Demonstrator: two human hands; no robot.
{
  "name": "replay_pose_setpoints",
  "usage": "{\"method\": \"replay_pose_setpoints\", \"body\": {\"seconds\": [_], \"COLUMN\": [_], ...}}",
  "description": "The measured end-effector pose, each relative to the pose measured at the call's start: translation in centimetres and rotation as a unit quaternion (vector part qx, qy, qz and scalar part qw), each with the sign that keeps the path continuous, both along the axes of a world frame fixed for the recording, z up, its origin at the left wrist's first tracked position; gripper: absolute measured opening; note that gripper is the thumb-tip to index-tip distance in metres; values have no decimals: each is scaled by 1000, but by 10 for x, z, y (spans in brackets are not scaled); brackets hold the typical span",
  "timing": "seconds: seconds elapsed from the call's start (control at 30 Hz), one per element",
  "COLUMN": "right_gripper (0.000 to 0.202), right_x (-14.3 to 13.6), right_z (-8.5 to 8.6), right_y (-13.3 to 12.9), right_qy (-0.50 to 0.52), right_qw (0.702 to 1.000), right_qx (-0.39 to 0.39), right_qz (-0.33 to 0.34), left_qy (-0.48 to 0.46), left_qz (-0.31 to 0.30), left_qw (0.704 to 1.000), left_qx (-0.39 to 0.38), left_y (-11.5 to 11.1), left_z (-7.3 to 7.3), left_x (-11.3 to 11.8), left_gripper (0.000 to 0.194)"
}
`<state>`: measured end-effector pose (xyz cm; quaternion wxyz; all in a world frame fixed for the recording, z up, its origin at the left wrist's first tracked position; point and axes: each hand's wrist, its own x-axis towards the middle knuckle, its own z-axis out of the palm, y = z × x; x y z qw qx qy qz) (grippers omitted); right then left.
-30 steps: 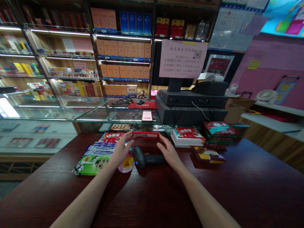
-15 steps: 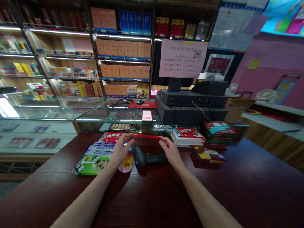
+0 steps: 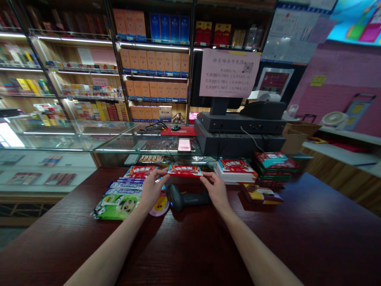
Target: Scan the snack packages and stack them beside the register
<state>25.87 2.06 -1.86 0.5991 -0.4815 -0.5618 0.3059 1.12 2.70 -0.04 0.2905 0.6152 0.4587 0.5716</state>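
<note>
Both hands hold a flat red box (image 3: pixel 185 171) with white lettering by its two ends, above the dark table. My left hand (image 3: pixel 152 188) pinches its left end, and my right hand (image 3: pixel 214 190) pinches its right end. Below the box lies a black barcode scanner (image 3: pixel 190 200), its handle reaching toward my right hand. A round pink item with a yellow centre (image 3: pixel 160 205) rests beside my left hand, partly hidden by it. To the left are a similar red box (image 3: pixel 139 172) and green panda packets (image 3: pixel 114 205).
Similar red-topped boxes (image 3: pixel 235 167) are stacked at the right, next to a pile of red and green packs (image 3: pixel 275 165). Yellow and brown packs (image 3: pixel 262 194) lie in front. Behind stand a glass counter (image 3: pixel 119 143) and a black register (image 3: pixel 241 137).
The held red box has tilted, so its printed face now shows instead of just a thin edge. Both hands remain at its ends, nearly in the same place.
</note>
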Motion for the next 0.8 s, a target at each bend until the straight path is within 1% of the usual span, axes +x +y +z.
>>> {"method": "replay_pose_setpoints", "body": {"seconds": [0.27, 0.43, 0.53, 0.63, 0.73, 0.8], "right_gripper": [28, 36, 36, 29, 22, 21], "right_x": [1, 3, 5, 6, 5, 4], "right_z": [-4, -6, -6, -3, 1, 3], "right_y": [2, 4, 4, 0, -4, -6], "right_qy": [7, -11, -49, -109, -139, -151], "right_qw": [1000, 999, 998, 992, 987, 983], "right_qx": [14, 32, 41, 47, 72, 92], "right_qz": [7, 11, 0, -31, -48, -54], "left_qy": [9, 27, 32, 25, 14, 14], "left_qz": [-15, -16, -14, -13, -13, -16], "left_qw": [1000, 999, 999, 1000, 1000, 1000], "left_qx": [0, -9, -11, -13, -12, -11], "left_y": [1, 3, 2, 2, 2, 2], "left_z": [-2, -4, -3, -3, -3, -3], "left_x": [-3, -4, -4, -3, -2, -2], "left_gripper": [24, 35, 34, 32, 32, 32]}}
